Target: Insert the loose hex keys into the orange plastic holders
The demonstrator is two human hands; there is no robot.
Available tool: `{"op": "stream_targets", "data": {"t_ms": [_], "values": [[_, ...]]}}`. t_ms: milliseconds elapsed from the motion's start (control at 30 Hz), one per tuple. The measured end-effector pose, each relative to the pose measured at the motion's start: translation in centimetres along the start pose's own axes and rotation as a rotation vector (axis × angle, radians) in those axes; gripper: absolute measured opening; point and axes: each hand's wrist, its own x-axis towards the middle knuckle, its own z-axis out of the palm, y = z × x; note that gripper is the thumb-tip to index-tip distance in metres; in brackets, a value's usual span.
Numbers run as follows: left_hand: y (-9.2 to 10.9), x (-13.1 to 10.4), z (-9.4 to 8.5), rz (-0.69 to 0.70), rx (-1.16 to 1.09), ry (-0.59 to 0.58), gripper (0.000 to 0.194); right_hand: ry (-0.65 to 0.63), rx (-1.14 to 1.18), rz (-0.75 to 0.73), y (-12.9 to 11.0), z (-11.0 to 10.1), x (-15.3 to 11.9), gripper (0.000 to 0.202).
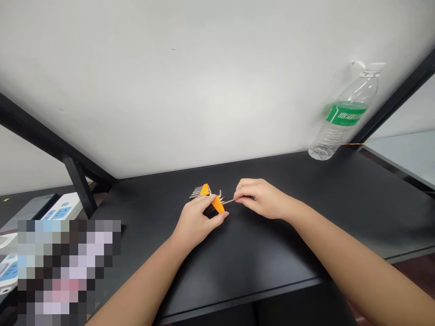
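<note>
My left hand grips an orange hex key holder, thumb at its near end and fingers over its top. Several silver hex keys stick out of the holder on its left side, and a bent key end shows on the right. My right hand pinches the end of one hex key between thumb and fingers. This key runs from the holder's right side to my fingertips. Whether its other end still sits in the holder is hard to make out. Both hands are just above the black tabletop.
A clear plastic bottle with a green label stands at the back right, by the white wall. Black frame bars rise at both sides. White power strips lie at the left, beside a pixelated patch.
</note>
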Motion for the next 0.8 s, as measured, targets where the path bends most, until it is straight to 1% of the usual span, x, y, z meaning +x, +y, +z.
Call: {"op": "stream_targets", "data": {"t_ms": [133,233,333,400,500,567,633,667,733,800], "values": [[0.0,0.0,0.0,-0.014,0.008,-0.045,0.025,-0.046,-0.016,-0.019,-0.3,-0.3,-0.1,0.020],[-0.1,-0.1,0.1,-0.001,0.023,-0.058,0.028,-0.072,-0.001,-0.010,-0.3,-0.3,0.0,0.020],[0.2,-0.1,0.1,0.046,0.023,-0.094,0.031,-0.080,0.056,0.020,-0.2,0.2,0.2,0.018],[0.6,-0.1,0.1,0.080,0.013,-0.116,0.027,-0.089,0.120,0.038,-0.2,0.8,0.4,0.016],[1.0,0.0,0.0,0.080,-0.023,-0.100,0.020,-0.055,0.223,0.068,-0.4,1.9,0.5,0.013],[1.0,0.0,-0.1,0.052,-0.062,-0.066,0.022,-0.002,0.309,0.086,-0.5,2.4,0.5,0.012],[0.8,0.0,-0.1,0.037,-0.087,-0.031,0.026,0.035,0.472,0.123,-0.5,2.7,0.5,0.013],[0.7,0.0,-0.1,0.041,-0.093,-0.014,0.028,0.049,0.600,0.148,-0.4,2.7,0.5,0.014],[0.6,-0.1,-0.2,0.053,-0.102,0.011,0.032,0.090,0.936,0.192,-0.3,2.7,0.5,0.018],[0.5,-0.2,-0.2,0.062,-0.107,0.029,0.033,0.116,1.274,0.196,-0.2,2.5,0.6,0.022]]}}
